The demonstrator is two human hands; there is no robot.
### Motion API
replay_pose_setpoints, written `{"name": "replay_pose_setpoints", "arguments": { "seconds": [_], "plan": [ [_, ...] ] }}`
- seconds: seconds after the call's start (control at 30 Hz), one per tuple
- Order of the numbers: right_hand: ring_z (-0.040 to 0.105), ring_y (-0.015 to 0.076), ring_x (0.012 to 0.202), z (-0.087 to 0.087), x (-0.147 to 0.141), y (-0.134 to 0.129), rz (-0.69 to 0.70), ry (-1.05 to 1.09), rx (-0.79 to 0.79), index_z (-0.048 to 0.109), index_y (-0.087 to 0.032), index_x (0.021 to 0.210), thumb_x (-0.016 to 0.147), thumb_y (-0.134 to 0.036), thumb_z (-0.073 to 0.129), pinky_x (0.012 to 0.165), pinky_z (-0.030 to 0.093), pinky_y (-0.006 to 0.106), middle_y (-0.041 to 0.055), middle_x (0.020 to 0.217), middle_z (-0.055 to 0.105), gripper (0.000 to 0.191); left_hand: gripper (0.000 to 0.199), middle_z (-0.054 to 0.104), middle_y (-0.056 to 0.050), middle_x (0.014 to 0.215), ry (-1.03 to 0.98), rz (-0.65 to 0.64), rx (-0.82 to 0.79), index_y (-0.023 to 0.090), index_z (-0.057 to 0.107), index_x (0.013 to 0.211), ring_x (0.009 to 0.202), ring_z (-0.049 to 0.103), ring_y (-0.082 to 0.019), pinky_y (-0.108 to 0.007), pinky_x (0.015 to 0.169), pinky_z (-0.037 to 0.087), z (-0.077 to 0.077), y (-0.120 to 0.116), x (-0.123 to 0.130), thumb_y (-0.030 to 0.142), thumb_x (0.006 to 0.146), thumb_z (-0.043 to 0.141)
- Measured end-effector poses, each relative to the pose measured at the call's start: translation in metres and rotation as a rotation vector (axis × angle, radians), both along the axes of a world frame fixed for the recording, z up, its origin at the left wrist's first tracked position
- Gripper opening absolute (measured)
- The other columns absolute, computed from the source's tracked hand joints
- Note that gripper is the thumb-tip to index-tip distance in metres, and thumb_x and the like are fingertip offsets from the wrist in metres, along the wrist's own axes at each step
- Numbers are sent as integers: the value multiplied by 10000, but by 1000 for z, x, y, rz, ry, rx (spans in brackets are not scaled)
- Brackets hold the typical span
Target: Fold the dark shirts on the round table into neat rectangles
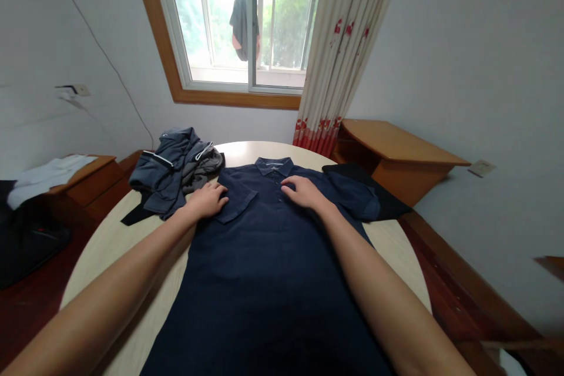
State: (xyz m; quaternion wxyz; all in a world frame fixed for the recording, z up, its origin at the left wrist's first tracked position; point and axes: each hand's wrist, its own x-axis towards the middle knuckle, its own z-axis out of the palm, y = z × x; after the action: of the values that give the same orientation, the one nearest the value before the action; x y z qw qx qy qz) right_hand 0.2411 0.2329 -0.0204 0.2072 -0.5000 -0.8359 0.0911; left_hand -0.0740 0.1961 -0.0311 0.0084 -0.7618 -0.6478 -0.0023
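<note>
While the left hand (207, 200) is resting at the sleeve (238, 195) left of the collar (274, 167), thumb and fingers loosely parted, the right hand (304, 192) is hovering or lying just below the collar, likewise parted, gripping nothing. Light, even outward strokes would probably be keeping the navy short-sleeved shirt (268, 270), spreading below the collar over the table (114, 249), free of creases. Its hem is running out of frame, its dark cloth is masking any folds, and, left of the collar, heaped gray clothes (165, 173) are overlapping indistinctly.
</note>
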Motion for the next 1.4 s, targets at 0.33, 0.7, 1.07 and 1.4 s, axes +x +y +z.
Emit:
{"name": "replay_pose_setpoints", "arguments": {
  "seconds": [0.33, 0.7, 1.07, 1.4],
  "plan": [
    [486, 272, 1393, -3, -64, -39, 354, -21, 3, 609, -193, 1381, 964, -373, 586, 1148, 396, 436, 134, 1507, 518, 454, 655, 292, -209, 1633, 25, 82, 14, 17, 324, 1553, 1518, 272, -308, -438, 1213, 251, -16, 32, 30, 389, 1017, 261],
    [252, 292, 1525, -35, -77, -44, 359, -120, -129, 465, -252, 1507, 993, -503, 509, 1222, 215, 565, 115, 1634, 315, 574, 720, 156, -187, 1671, -54, 170, -24, 34, 257, 1585, 1551, 169, -289, -473, 1236, 190, -29, 80, 19, 466, 1012, 199],
    [565, 264, 1307, 3, -15, -6, -53, -27, -34, 642, -200, 1339, 969, -331, 510, 1114, 431, 416, 101, 1416, 612, 414, 669, 260, -163, 1649, -58, 103, 126, 43, 351, 1556, 1543, 210, -278, -456, 1243, 198, -33, 37, 38, 412, 1014, 218],
    [671, 390, 1095, 18, 160, 19, -1007, -113, -201, 700, -134, 1222, 733, -328, 740, 897, 551, 518, 258, 1163, 680, 527, 692, 250, -160, 1652, -49, 71, 49, 23, 354, 1550, 1542, 209, -284, -442, 1240, 222, -41, 37, 31, 460, 1022, 259]
  ]
}}
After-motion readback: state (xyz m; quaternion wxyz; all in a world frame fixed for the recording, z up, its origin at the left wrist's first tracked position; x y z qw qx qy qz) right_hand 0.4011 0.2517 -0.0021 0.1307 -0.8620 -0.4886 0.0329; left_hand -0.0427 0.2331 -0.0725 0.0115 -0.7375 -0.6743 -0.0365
